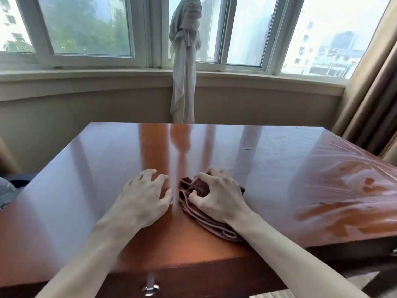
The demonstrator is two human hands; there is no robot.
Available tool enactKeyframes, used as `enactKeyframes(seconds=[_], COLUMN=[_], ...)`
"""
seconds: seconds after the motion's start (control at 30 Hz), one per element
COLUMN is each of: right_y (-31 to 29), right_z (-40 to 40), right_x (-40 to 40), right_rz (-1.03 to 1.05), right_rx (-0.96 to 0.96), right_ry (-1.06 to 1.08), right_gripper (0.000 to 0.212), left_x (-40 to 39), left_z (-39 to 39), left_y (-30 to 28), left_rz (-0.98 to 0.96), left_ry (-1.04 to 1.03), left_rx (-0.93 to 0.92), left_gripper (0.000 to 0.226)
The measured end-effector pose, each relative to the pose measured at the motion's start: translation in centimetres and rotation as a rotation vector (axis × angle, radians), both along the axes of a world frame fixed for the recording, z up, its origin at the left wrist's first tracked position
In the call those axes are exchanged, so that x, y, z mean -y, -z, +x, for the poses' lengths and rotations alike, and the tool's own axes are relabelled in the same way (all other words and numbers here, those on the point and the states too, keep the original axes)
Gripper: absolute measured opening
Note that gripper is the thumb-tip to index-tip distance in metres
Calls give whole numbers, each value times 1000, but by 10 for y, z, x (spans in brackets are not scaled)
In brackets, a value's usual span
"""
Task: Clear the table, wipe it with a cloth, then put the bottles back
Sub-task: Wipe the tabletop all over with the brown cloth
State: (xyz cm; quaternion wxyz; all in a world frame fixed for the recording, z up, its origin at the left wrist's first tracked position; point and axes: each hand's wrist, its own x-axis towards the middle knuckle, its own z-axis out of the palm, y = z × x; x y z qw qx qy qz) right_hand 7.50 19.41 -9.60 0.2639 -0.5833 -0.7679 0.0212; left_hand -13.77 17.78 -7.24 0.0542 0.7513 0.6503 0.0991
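1. The cloth [200, 203] lies bunched on the table [268, 160] at about 5 o'clock from the tabletop's middle, near the front edge; its long axis runs roughly 11 to 5 o'clock.
2. The right hand [217, 196] sits on top of it, fingers curled and gripping the folds.
3. The left hand [146, 198] rests just beside the cloth at its 9 o'clock, fingers spread, holding nothing.
4. Wet streaks show toward 3 o'clock (likely wiped already); the dry-looking area lies toward 9 o'clock, so the sweep probably goes there.
5. No bottles are in view.
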Motion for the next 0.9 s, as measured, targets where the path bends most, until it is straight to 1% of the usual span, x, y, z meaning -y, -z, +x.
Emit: enactKeyframes(seconds=[0.03, 0.1, 0.2, 0.33, 0.47, 0.57, 0.63, 0.73, 0.8, 0.9], right_y=[-2, -7, -9, -7, -4, -3, 0, 2, 1, -1], right_z=[3, 10, 12, 12, 15, 13, 13, 10, 5, -1], right_x=[-7, -50, -141, -263, -375, -423, -428, -392, -345, -251], right_rz=[-20, -42, -66, -53, -38, -37, -32, -34, -49, -58], right_rx=[-11, -24, -34, -7, -25, -22, -11, 4, 5, 17], right_ry=[-16, 6, 76, 146, 218, 246, 256, 219, 163, 72], right_gripper=[38, 36, 30, 28, 31, 30, 30, 34, 36, 39], left_x=[-20, -62, -124, -191, -212, -213, -214, -211, -211, -209], left_z=[4, 10, 11, 1, -2, -2, -1, 0, -1, -2], left_y=[2, 4, 6, 21, 43, 43, 41, 37, 34, 34], left_rz=[2, 15, 43, 26, 4, 2, -8, -21, -34, -38], left_ry=[15, 20, -41, -133, -183, -207, -209, -200, -184, -164], left_rx=[15, 49, 54, 21, 35, 18, 22, 50, 65, 98], left_gripper=[56, 56, 57, 63, 71, 78, 75, 66, 65, 66])
